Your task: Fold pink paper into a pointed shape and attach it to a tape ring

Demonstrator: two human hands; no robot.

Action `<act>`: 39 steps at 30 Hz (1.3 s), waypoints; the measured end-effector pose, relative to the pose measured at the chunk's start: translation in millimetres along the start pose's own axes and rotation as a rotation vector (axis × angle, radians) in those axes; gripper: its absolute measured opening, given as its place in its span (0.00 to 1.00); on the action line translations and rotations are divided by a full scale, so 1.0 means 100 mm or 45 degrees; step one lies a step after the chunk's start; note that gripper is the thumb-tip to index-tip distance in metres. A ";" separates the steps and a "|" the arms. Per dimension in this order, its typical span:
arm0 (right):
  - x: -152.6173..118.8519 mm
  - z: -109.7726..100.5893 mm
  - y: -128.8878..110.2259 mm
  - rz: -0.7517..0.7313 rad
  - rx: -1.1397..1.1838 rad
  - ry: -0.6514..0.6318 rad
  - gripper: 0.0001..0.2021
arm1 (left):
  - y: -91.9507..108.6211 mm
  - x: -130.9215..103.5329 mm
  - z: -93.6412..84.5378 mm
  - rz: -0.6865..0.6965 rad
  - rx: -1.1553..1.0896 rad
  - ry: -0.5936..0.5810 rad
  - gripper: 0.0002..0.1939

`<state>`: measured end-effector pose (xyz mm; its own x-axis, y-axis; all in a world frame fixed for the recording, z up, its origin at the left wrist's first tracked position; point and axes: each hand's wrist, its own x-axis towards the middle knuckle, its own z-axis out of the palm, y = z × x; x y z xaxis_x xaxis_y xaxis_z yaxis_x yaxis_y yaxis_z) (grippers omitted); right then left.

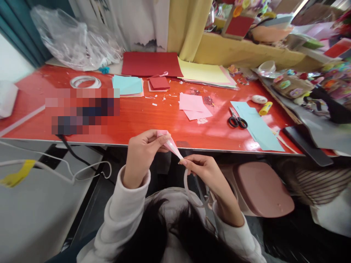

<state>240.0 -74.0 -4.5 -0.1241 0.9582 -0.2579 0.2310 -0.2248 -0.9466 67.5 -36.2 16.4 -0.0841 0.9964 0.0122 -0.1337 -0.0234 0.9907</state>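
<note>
My left hand [146, 151] pinches a piece of pink paper [162, 133], folded to a narrow point, in front of the table's near edge. A white strip runs along that paper down to my right hand [201, 166], whose thumb and finger are closed at its lower end. From the right hand hangs a roll of white tape [189, 191], seen partly edge-on below the fingers. Ahead on the table lie pink paper squares [193, 104]. Black-handled scissors [236, 118] rest partly on light blue paper strips [259, 129] to the right.
On the red table [153, 120] are a tape roll [85, 82], light blue squares [127, 84], red squares [159, 83], red sheets [152, 64] and yellow sheets [201, 71]. A phone-like black slab [307, 144] overhangs the right edge. A pink stool [263, 188] stands below.
</note>
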 end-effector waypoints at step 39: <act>-0.23 -0.41 -0.47 -1.146 -1.415 -0.018 0.14 | 0.18 -0.08 -0.14 0.094 0.639 -0.965 0.06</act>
<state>271.3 -78.1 54.0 -0.6394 0.6944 0.3301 0.6918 0.7069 -0.1473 52.5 -45.9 32.2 0.6198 0.7847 -0.0125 0.3065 -0.2274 0.9243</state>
